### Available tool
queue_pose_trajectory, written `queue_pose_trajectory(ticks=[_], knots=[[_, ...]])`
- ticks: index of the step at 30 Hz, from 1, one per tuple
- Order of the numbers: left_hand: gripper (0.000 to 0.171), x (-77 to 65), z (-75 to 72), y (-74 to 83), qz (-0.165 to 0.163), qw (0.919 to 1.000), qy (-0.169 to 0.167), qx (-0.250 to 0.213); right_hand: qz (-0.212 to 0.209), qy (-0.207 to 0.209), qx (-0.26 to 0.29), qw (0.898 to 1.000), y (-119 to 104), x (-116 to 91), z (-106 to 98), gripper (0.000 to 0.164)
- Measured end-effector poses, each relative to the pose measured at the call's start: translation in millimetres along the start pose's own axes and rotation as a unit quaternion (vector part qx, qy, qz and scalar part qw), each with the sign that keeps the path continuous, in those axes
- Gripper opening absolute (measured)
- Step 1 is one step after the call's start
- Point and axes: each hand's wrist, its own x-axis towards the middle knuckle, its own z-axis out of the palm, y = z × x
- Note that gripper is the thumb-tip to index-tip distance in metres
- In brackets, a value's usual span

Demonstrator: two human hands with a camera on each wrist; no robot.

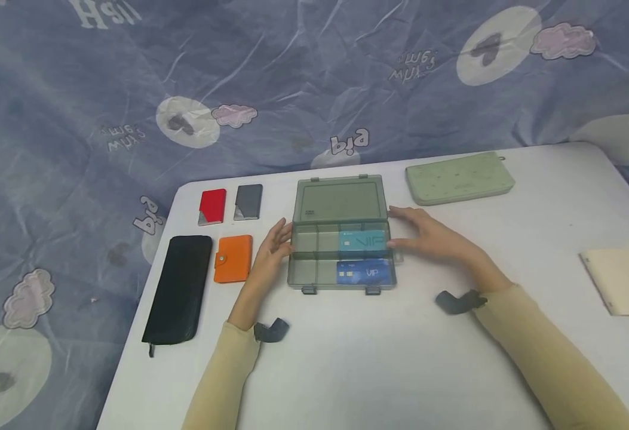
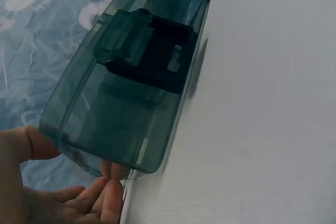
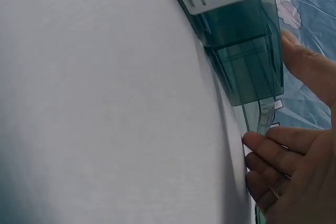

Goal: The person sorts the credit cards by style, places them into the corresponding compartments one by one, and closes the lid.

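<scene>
A translucent green divided box lies on the table with its lid tipped back on the far side. Inside, at the right, a teal VIP card is in the far row and a blue VIP card in the near row. My left hand touches the box's left side, thumb at the rim and fingers fairly straight. At the right side, my right hand has its thumb against the box and its fingers extended along the lid's corner. A clear tab shows near those fingers.
To the left lie a black zip wallet, an orange snap card holder, a red card case and a grey one. A green zip wallet lies back right, a cream notebook far right on the white table.
</scene>
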Motion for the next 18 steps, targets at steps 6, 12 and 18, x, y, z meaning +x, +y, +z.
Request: queue_pose_trajectory(ticks=[6, 12, 18], knots=[[0.065, -0.8, -3.3, 3.9, -0.004, 0.9996, -0.027, -0.009, -0.009, -0.014, 0.019, 1.0, -0.1, 1.9, 2.5, 0.084], [0.064, -0.6, -3.4, 0.4, -0.001, 0.9992, -0.038, -0.015, -0.006, -0.006, 0.039, 0.999, 5.4, 1.5, 4.3, 0.088], [0.067, -0.4, -2.9, 5.0, 0.018, 0.9983, -0.048, -0.029, -0.027, 0.014, 0.082, 0.996, 5.5, 2.2, 5.6, 0.095]])
